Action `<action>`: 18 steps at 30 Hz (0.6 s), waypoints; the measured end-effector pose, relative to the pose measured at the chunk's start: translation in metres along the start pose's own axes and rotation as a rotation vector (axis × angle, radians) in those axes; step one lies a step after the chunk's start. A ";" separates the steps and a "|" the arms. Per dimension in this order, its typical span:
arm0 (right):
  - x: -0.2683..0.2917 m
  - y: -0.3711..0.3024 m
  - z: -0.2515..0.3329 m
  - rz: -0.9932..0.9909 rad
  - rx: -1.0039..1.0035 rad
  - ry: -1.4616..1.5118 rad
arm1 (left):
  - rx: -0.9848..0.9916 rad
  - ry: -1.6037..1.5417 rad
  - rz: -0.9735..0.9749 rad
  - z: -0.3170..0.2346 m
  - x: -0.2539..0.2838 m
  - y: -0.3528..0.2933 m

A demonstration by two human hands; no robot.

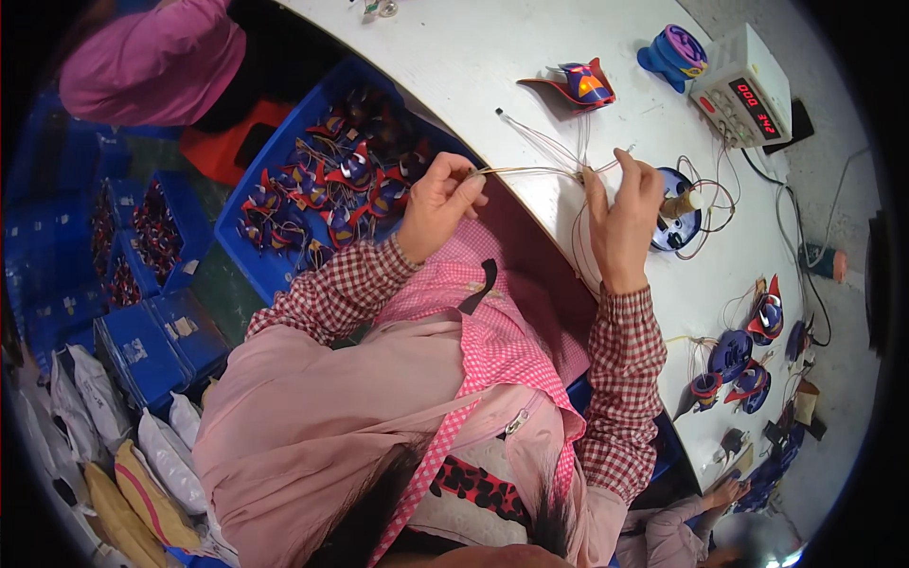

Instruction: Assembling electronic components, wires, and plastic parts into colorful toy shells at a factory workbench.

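Note:
My left hand (441,204) is closed in a pinch on the end of a bundle of thin wires (525,170), just off the table's edge. Over the white table, my right hand (620,218) grips the same wires between thumb and fingers, so they stretch level between both hands. From there, wires lead up to a red and purple toy-like part (589,87) with an orange glow. A loose wire lead with a black connector (500,113) lies nearby. Behind my right hand sits a round dark dish-like part (674,232) with a tan cylinder (682,204), partly hidden.
A power supply (743,90) with red digits stands at the back right beside a blue and purple round object (674,55). Further parts (731,355) lie along the table's right. On my left, a blue bin (275,256) holds many wired parts. Two other people are nearby.

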State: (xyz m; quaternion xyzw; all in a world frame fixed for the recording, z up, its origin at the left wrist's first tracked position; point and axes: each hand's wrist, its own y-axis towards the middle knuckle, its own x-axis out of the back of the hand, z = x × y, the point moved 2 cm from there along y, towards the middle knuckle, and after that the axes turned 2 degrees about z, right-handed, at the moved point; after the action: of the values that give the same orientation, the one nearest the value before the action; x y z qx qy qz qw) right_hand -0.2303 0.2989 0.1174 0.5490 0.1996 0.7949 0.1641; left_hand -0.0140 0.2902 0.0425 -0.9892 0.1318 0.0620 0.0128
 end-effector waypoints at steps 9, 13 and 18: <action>0.018 -0.028 0.049 0.216 -0.120 0.634 | -0.300 0.180 0.239 -0.025 -0.032 -0.004; 0.016 -0.041 0.052 0.165 -0.140 0.635 | -0.208 0.047 0.230 -0.028 -0.043 -0.007; 0.012 -0.056 0.039 0.088 -0.219 0.628 | 0.046 -0.170 0.297 -0.028 -0.045 -0.009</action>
State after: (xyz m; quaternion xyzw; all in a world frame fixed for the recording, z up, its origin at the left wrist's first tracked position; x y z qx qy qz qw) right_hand -0.1953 0.3584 0.1118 0.2647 0.1300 0.9482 0.1180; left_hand -0.0509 0.3093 0.0764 -0.9495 0.2766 0.1435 0.0373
